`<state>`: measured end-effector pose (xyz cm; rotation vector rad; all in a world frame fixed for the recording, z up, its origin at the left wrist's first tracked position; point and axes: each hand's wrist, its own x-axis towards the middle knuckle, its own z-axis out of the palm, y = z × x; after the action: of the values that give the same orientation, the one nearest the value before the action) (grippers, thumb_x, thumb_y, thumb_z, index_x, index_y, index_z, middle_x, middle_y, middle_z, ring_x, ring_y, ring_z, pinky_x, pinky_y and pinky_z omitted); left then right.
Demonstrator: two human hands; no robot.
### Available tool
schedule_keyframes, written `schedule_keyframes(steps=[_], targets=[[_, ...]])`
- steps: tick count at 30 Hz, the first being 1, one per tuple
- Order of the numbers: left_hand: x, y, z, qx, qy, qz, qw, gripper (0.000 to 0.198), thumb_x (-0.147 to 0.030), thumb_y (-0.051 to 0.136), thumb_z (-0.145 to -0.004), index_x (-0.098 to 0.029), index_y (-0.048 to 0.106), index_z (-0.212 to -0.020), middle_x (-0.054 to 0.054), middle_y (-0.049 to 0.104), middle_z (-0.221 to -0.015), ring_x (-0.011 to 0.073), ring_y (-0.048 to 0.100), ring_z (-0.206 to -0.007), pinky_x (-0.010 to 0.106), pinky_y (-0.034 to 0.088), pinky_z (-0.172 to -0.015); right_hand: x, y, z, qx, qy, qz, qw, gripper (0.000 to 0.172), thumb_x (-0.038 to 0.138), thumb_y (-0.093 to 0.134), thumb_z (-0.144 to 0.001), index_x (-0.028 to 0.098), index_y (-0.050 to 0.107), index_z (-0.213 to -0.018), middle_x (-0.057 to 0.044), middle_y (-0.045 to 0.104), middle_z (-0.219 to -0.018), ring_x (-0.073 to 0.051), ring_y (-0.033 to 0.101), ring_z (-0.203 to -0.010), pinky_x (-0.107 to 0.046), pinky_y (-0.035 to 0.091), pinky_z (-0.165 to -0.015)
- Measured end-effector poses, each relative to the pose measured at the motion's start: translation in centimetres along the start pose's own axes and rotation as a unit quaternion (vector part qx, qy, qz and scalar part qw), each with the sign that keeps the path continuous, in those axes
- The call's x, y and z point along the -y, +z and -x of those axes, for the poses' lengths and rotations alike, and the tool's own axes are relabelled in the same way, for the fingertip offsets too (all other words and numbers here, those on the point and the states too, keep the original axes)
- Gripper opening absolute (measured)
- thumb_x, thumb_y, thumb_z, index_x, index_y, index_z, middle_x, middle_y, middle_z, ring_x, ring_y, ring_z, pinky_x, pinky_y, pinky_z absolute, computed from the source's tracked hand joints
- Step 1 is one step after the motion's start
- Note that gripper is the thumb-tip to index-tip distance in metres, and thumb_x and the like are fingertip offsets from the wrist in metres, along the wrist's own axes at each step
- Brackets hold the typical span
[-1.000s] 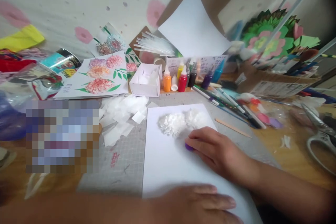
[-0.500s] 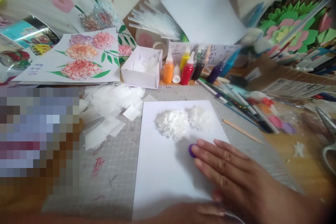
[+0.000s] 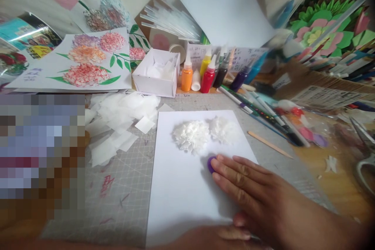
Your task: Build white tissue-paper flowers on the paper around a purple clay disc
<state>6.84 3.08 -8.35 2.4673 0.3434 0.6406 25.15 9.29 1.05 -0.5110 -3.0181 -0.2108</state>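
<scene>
My right hand (image 3: 243,179) reaches in from the lower right over a white sheet of paper (image 3: 178,187). Its fingers, nearly straight and close together, are on a purple round-ended thing (image 3: 210,165); the rest of that thing is hidden beneath them. Along the bottom edge, my left hand (image 3: 216,236) lies low across the near end of the sheet, cut off by the frame, with fingers extended. Above my right hand, two ruffled white paper flower heads, a fuller left one (image 3: 191,136) and a right one (image 3: 223,129), sit on the sheet.
Loose white tissue squares (image 3: 117,119) lie left on the grey cutting mat (image 3: 125,187). Behind stand a white box (image 3: 155,82) and paint bottles (image 3: 187,78). To the right are a wooden stick (image 3: 269,144), brushes (image 3: 263,117) and scissors (image 3: 366,168). A flower picture (image 3: 84,60) leans at back left.
My right hand has shifted slightly left and up on the sheet, and a little more of the purple end shows. My left hand has hardly moved. The view has drifted slightly.
</scene>
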Motion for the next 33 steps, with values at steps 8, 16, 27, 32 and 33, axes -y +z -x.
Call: schedule_keyframes(steps=[8, 16, 27, 32, 33], targets=[[-0.3, -0.7, -0.8, -0.03, 0.04, -0.111, 0.993, 0.049, -0.016, 0.019, -0.101, -0.011, 0.065, -0.117, -0.005, 0.06, -0.129, 0.0068, 0.054, -0.122, 0.013, 0.036, -0.108, -0.3, 0.7, 0.6, -0.028, 0.025, -0.052, 0.998, 0.062, 0.034, 0.052, -0.092, 0.009, 0.035, -0.145, -0.012, 0.03, -0.152, -0.027, 0.023, -0.143, -0.045, 0.018, -0.119], [-0.6, -1.0, -0.7, -0.053, 0.03, -0.099, 0.993, 0.049, -0.02, 0.019, -0.102, -0.01, 0.063, -0.118, -0.004, 0.062, -0.128, 0.0061, 0.054, -0.121, 0.011, 0.036, -0.107, -0.3, 0.9, -0.3, -0.025, 0.071, -0.012, 0.997, 0.062, 0.044, 0.05, -0.091, 0.009, 0.042, -0.142, -0.01, 0.031, -0.152, -0.03, 0.015, -0.145, -0.05, 0.014, -0.118], [-0.6, -1.6, -1.2, -0.011, 0.014, -0.053, 0.998, 0.04, -0.023, 0.03, -0.101, -0.008, 0.062, -0.12, -0.002, 0.063, -0.126, 0.0077, 0.054, -0.122, 0.012, 0.036, -0.107, -0.5, 0.7, -0.4, -0.026, 0.065, -0.027, 0.997, 0.067, 0.051, 0.051, -0.09, 0.011, 0.04, -0.143, -0.01, 0.036, -0.15, -0.029, 0.017, -0.144, -0.05, 0.006, -0.119], [-0.7, -1.4, -1.1, -0.016, -0.006, 0.008, 1.0, 0.042, -0.025, 0.028, -0.101, -0.006, 0.058, -0.124, 0.0, 0.064, -0.124, 0.0076, 0.055, -0.12, 0.012, 0.035, -0.107, -0.2, 0.6, -0.3, -0.054, 0.042, -0.026, 0.997, 0.059, 0.04, 0.048, -0.093, 0.007, 0.04, -0.142, -0.014, 0.036, -0.149, -0.025, 0.02, -0.144, -0.047, 0.001, -0.119], [-0.8, -1.4, -1.0, -0.024, -0.011, 0.025, 0.999, 0.044, -0.027, 0.027, -0.102, -0.005, 0.058, -0.124, 0.001, 0.064, -0.125, 0.007, 0.056, -0.119, 0.011, 0.034, -0.106, -0.1, 0.6, -0.3, -0.044, 0.032, -0.024, 0.998, 0.057, 0.037, 0.048, -0.093, 0.007, 0.041, -0.141, -0.012, 0.035, -0.149, -0.024, 0.022, -0.143, -0.045, 0.0, -0.12]])
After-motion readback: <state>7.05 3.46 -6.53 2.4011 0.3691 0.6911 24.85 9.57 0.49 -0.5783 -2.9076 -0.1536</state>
